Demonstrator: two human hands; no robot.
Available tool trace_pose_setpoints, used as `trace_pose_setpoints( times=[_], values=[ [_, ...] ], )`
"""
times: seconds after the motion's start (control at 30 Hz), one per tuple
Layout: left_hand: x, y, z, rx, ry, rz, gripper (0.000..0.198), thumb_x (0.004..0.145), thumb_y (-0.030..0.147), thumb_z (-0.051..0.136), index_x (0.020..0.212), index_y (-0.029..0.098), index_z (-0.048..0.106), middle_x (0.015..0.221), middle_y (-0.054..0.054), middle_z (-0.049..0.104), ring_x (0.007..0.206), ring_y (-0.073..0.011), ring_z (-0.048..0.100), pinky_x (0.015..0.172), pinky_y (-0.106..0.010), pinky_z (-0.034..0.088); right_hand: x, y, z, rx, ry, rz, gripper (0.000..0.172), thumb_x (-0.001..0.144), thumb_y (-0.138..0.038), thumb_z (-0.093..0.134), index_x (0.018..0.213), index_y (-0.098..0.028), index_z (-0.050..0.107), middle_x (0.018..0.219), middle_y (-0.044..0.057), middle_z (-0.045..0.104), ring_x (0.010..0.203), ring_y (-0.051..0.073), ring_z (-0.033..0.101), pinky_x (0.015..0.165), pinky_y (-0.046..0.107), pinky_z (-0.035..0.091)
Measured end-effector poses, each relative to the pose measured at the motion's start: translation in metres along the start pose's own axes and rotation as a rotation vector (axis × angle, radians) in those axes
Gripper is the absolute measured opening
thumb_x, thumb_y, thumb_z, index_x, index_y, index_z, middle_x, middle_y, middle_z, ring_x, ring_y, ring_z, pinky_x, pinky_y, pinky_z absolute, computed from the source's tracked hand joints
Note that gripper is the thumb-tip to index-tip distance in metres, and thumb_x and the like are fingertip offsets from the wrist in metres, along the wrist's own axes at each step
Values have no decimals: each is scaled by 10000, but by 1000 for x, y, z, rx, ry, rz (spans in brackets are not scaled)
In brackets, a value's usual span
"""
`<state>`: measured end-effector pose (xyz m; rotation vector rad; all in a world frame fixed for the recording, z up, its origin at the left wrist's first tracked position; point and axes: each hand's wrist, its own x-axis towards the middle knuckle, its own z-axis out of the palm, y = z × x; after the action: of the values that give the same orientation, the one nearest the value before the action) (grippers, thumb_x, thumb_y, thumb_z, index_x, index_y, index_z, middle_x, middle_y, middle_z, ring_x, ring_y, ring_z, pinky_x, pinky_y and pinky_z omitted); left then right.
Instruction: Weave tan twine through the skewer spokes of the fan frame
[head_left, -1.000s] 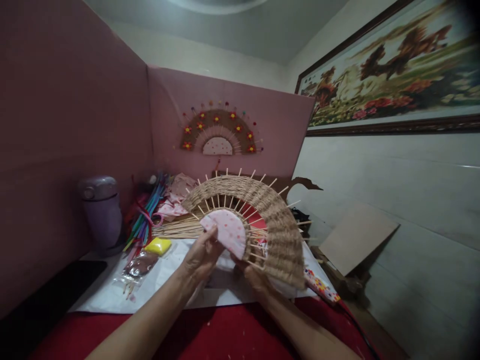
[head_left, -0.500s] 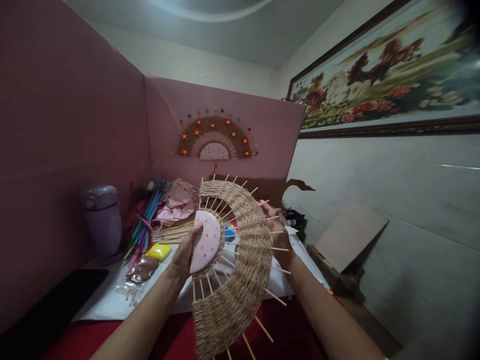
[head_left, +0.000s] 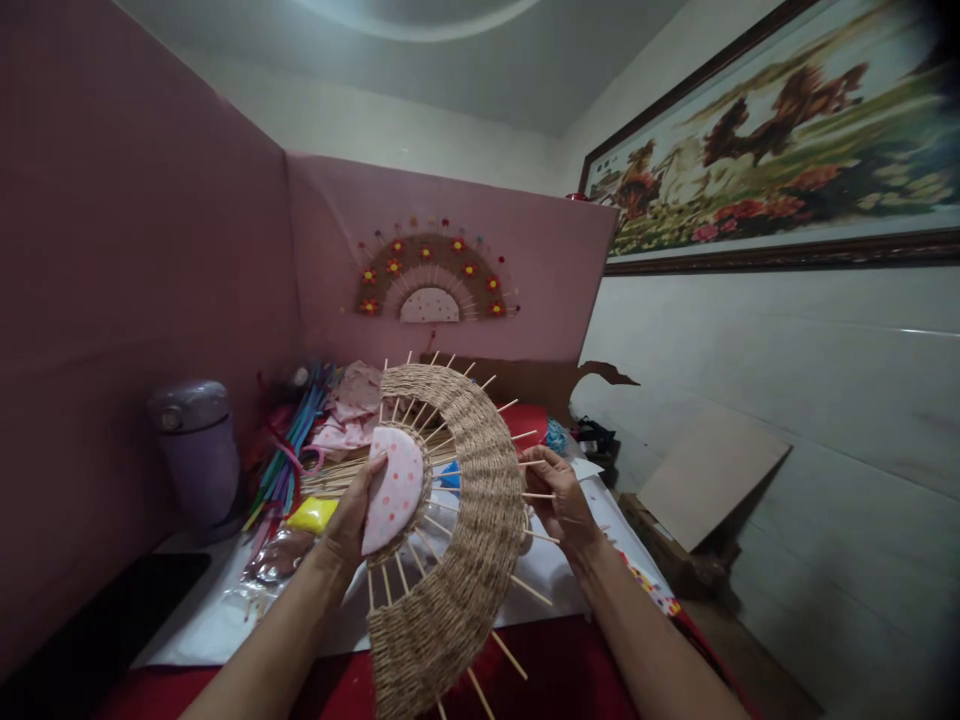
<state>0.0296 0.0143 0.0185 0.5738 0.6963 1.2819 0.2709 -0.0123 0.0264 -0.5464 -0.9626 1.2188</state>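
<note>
I hold a half-round fan [head_left: 487, 470] woven from brown twine over thin wooden sticks, tilted on its side. My left hand [head_left: 356, 510] grips the half-disc [head_left: 394, 490] of pink-dotted white fabric at its centre, thumb on the front. At the outer right edge, my right hand [head_left: 559, 500] has its fingers bent around the stick ends, against the woven rim. Part of those fingers is hidden behind the fan. The sticks [head_left: 531, 590] poke out past the rim.
A similar fan [head_left: 426, 260] with red flowers hangs on the pink board. Left are a purple bottle [head_left: 196, 460], pipe cleaners [head_left: 289, 450] and a yellow packet [head_left: 311, 515]. White paper [head_left: 187, 625] covers the red-clothed table. A cardboard piece [head_left: 716, 475] leans at right.
The fan and my left hand have shifted slightly left. My right hand has come out from behind the rim and moved down, its fingers now bent at the stick ends.
</note>
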Motion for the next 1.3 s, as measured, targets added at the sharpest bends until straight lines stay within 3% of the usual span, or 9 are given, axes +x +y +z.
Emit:
trace_pose_setpoints(
  times=[0.23, 0.53, 0.77, 0.93, 1.13, 1.3],
  values=[
    [1, -4, -3, 58, 52, 23, 232, 758, 222, 607, 962, 112, 611, 751, -86, 703, 576, -160, 650, 580, -270, 556, -7, 3, -15, -73, 54, -20, 144, 656, -271, 707, 679, -164, 613, 483, -74, 374, 437, 39, 292, 402, 157, 313],
    [5, -5, 0, 49, 94, 35, 302, 789, 192, 560, 1079, 111, 584, 734, -89, 704, 586, -157, 661, 569, -226, 552, -11, 3, -7, -224, 23, -27, 158, 673, -312, 676, 720, -166, 636, 458, -80, 341, 412, 33, 195, 397, 200, 146],
    [5, -1, 1, 61, 82, 20, 241, 804, 205, 534, 999, 84, 603, 675, -87, 693, 514, -153, 639, 519, -240, 549, -13, 3, -10, -357, 24, -106, 128, 684, -272, 654, 767, -174, 660, 560, -40, 510, 446, 43, 280, 420, 200, 222],
    [10, 5, -5, 112, 93, 95, 223, 778, 192, 557, 966, 86, 613, 675, -85, 686, 510, -151, 634, 481, -228, 533, -11, -1, -15, -419, 22, -139, 140, 734, -285, 604, 755, -159, 659, 502, -45, 461, 441, 50, 296, 422, 204, 219],
    [17, 6, -13, 156, 101, 170, 262, 734, 215, 612, 976, 115, 615, 707, -62, 681, 519, -140, 626, 467, -222, 524, -14, -3, -15, -618, 50, -297, 112, 742, -277, 612, 732, -176, 659, 599, -13, 576, 534, 89, 459, 503, 219, 350],
    [15, 5, -10, 149, 99, 167, 254, 731, 212, 609, 962, 106, 616, 680, -58, 669, 489, -130, 609, 445, -210, 511, -21, -1, -9, -862, -60, -491, 101, 755, -215, 599, 812, -200, 682, 703, 15, 632, 610, 121, 531, 550, 240, 400]
  ],
)
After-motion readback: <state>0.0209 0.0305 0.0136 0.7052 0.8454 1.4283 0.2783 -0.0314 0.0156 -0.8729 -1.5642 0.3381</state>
